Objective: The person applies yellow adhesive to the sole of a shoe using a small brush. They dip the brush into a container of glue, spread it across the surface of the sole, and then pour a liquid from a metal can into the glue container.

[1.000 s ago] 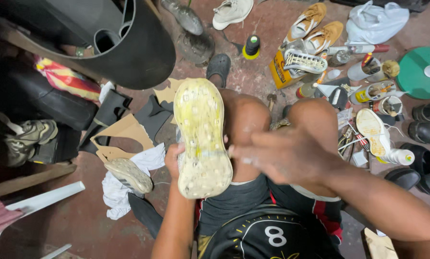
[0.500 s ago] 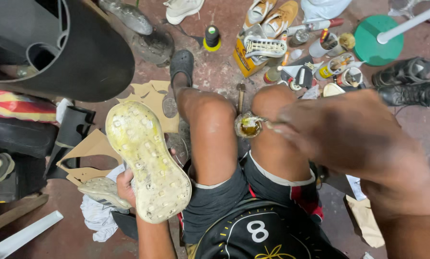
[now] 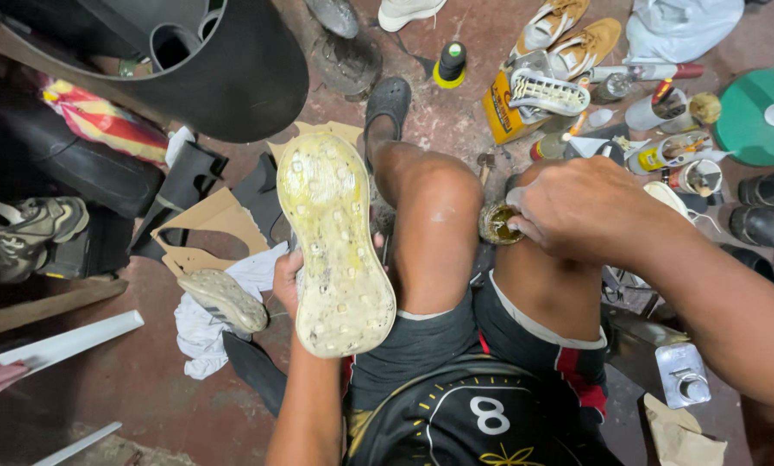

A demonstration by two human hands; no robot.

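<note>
My left hand grips a worn shoe from beneath and holds it upright with its dirty, yellowish studded sole facing me, just left of my left knee. My right hand is over my right knee, fingers closed at a small round jar of amber liquid that sits between my knees. Whether the fingers also pinch a brush is hidden.
A big black tub fills the upper left. Cardboard cutouts, a loose sole and a white cloth lie on the floor at left. Shoes, bottles and tins crowd the upper right, by a green lid. A metal can stands at right.
The shoe has swung from tilted left back to upright, closer to my knee. My right hand has stayed at the jar, and the view has shifted slightly.
</note>
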